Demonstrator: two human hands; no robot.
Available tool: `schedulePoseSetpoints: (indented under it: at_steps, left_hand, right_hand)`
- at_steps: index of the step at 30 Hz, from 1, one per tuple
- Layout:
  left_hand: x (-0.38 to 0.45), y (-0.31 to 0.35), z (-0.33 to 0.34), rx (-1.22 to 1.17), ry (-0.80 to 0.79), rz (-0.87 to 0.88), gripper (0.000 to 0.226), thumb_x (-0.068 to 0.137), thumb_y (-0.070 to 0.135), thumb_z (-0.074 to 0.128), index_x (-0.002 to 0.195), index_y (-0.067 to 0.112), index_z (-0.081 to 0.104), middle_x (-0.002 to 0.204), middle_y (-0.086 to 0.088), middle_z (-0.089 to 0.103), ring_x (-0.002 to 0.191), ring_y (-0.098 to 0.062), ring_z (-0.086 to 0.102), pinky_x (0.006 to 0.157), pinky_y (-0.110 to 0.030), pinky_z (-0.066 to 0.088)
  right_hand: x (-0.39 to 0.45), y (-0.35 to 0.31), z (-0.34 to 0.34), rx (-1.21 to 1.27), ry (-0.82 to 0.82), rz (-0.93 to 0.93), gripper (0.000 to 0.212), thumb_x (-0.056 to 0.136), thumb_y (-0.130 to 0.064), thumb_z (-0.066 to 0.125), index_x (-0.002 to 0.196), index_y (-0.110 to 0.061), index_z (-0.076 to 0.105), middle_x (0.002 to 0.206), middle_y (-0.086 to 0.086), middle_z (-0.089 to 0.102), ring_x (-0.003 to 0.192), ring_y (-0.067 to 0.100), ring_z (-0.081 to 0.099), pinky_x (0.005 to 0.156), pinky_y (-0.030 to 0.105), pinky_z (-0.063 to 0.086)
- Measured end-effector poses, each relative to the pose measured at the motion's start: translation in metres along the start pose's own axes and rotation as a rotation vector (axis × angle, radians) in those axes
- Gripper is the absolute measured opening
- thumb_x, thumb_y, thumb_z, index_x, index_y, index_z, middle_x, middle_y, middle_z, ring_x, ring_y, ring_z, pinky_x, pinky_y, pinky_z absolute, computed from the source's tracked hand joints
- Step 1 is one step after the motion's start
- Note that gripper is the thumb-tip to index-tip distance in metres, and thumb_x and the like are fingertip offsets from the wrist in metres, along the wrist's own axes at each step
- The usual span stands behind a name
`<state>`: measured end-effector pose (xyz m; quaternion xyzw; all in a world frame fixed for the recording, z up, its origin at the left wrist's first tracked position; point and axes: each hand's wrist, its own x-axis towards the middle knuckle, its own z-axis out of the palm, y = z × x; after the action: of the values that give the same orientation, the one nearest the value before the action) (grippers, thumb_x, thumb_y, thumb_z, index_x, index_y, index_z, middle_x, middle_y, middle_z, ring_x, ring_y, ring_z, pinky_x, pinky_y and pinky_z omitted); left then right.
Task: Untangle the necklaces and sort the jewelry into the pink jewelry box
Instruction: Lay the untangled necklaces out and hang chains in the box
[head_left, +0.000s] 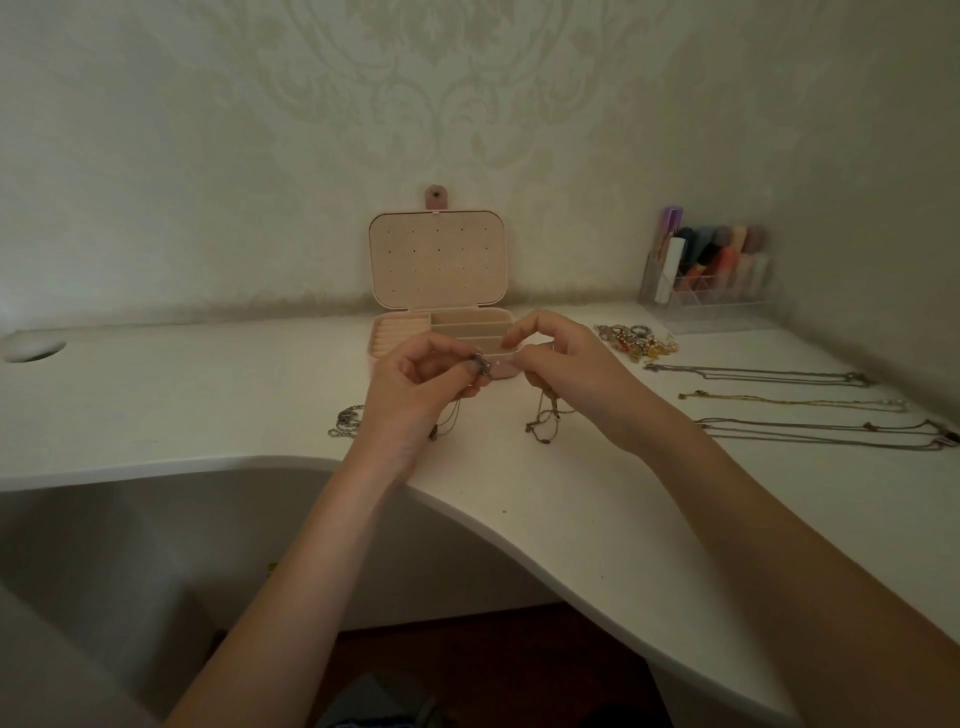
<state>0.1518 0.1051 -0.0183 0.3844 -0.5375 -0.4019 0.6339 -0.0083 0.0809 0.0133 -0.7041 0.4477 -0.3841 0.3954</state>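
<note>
The pink jewelry box (439, 260) stands open at the back of the white desk, lid upright, compartments bare. Just in front of it my left hand (415, 387) pinches the knotted part of a tangled necklace (480, 364). My right hand (566, 374) pinches the same chain, whose loops (545, 418) hang down to the desk. Three straightened necklaces lie in a row on the right: a silver one (758, 374), a gold one (789, 402) and a double silver one (826, 434). A small chain heap (347, 420) lies left of my left wrist.
A pile of rings and small colourful jewelry (636, 340) sits right of the box. A clear organiser with cosmetics (709, 275) stands in the back right corner. A cable hole (34, 349) is at the far left. The desk's curved front edge (467, 512) runs under my forearms.
</note>
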Motion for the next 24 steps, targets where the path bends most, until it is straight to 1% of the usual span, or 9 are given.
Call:
schedulePoseSetpoints:
  at_steps: [1, 3, 5, 7, 11, 15, 21, 22, 24]
  left_hand:
    - [0.000, 0.000, 0.000, 0.000, 0.012, 0.003, 0.014, 0.084, -0.008, 0.060, 0.083, 0.006, 0.063, 0.067, 0.000, 0.071, 0.064, -0.009, 0.066, 0.065, -0.019, 0.053]
    - [0.000, 0.000, 0.000, 0.013, 0.030, 0.014, 0.014, 0.084, -0.007, 0.060, 0.083, 0.006, 0.065, 0.068, 0.002, 0.071, 0.065, -0.008, 0.066, 0.065, -0.019, 0.053]
    - [-0.001, 0.000, 0.001, 0.042, 0.026, 0.033, 0.014, 0.084, -0.008, 0.060, 0.083, 0.005, 0.065, 0.070, 0.004, 0.072, 0.068, -0.008, 0.067, 0.065, -0.018, 0.053]
    - [-0.002, 0.001, 0.001, 0.067, 0.020, 0.045, 0.015, 0.083, -0.009, 0.060, 0.082, 0.005, 0.065, 0.070, 0.005, 0.072, 0.068, -0.006, 0.068, 0.065, -0.017, 0.052]
    - [-0.001, 0.000, 0.001, 0.116, 0.071, 0.066, 0.017, 0.082, -0.010, 0.062, 0.078, 0.007, 0.065, 0.066, 0.007, 0.071, 0.063, -0.005, 0.065, 0.062, -0.018, 0.052]
    - [-0.001, -0.003, 0.001, 0.178, 0.094, 0.080, 0.016, 0.078, -0.007, 0.067, 0.075, 0.009, 0.067, 0.064, 0.005, 0.070, 0.064, -0.010, 0.065, 0.064, -0.021, 0.054]
    - [0.000, -0.009, -0.001, 0.309, 0.099, 0.059, 0.017, 0.077, 0.001, 0.070, 0.074, 0.018, 0.071, 0.070, 0.002, 0.071, 0.071, -0.023, 0.066, 0.073, -0.035, 0.054]
    - [0.001, -0.012, -0.001, 0.338, 0.110, 0.048, 0.017, 0.078, 0.002, 0.069, 0.075, 0.019, 0.071, 0.071, 0.001, 0.071, 0.072, -0.021, 0.066, 0.073, -0.034, 0.055]
    - [0.002, -0.015, -0.001, 0.452, 0.151, 0.028, 0.016, 0.079, 0.004, 0.066, 0.078, 0.019, 0.072, 0.072, 0.005, 0.070, 0.066, -0.008, 0.063, 0.066, -0.021, 0.053]
  right_hand:
    - [-0.001, 0.000, 0.000, -0.015, -0.016, -0.024, 0.003, 0.088, -0.019, 0.060, 0.090, -0.020, 0.061, 0.062, -0.005, 0.054, 0.049, 0.003, 0.039, 0.053, 0.020, 0.032]
    - [-0.004, 0.001, 0.002, -0.052, -0.044, -0.090, 0.012, 0.086, -0.026, 0.067, 0.089, -0.016, 0.064, 0.054, -0.012, 0.055, 0.043, 0.001, 0.038, 0.050, 0.016, 0.031]
    - [-0.005, 0.003, 0.006, -0.108, -0.043, -0.142, 0.018, 0.080, -0.029, 0.073, 0.085, -0.015, 0.063, 0.042, -0.014, 0.041, 0.039, 0.003, 0.032, 0.045, 0.016, 0.026]
    - [-0.003, 0.006, 0.008, -0.164, -0.014, -0.174, 0.018, 0.077, -0.029, 0.076, 0.082, -0.016, 0.064, 0.041, -0.013, 0.035, 0.039, 0.004, 0.029, 0.045, 0.017, 0.023]
    - [-0.001, 0.006, 0.007, -0.198, 0.016, -0.195, 0.016, 0.084, -0.024, 0.071, 0.086, -0.008, 0.068, 0.036, -0.014, 0.036, 0.036, 0.004, 0.033, 0.043, 0.011, 0.023]
    - [-0.002, 0.001, 0.003, -0.140, 0.043, -0.215, 0.013, 0.086, -0.020, 0.069, 0.084, -0.007, 0.068, 0.036, -0.013, 0.033, 0.035, 0.005, 0.029, 0.042, 0.011, 0.022]
    - [-0.002, -0.002, -0.004, -0.012, 0.097, -0.133, 0.015, 0.089, -0.018, 0.065, 0.093, -0.003, 0.066, 0.036, -0.013, 0.031, 0.033, 0.003, 0.023, 0.039, 0.012, 0.022]
    - [-0.001, -0.001, -0.005, -0.008, 0.094, -0.117, 0.018, 0.089, -0.019, 0.065, 0.094, -0.002, 0.066, 0.036, -0.013, 0.031, 0.034, 0.003, 0.022, 0.039, 0.013, 0.021]
    - [-0.001, 0.000, -0.006, -0.007, 0.080, -0.085, 0.021, 0.088, -0.023, 0.066, 0.095, -0.004, 0.067, 0.038, -0.013, 0.032, 0.036, 0.002, 0.022, 0.041, 0.016, 0.020]
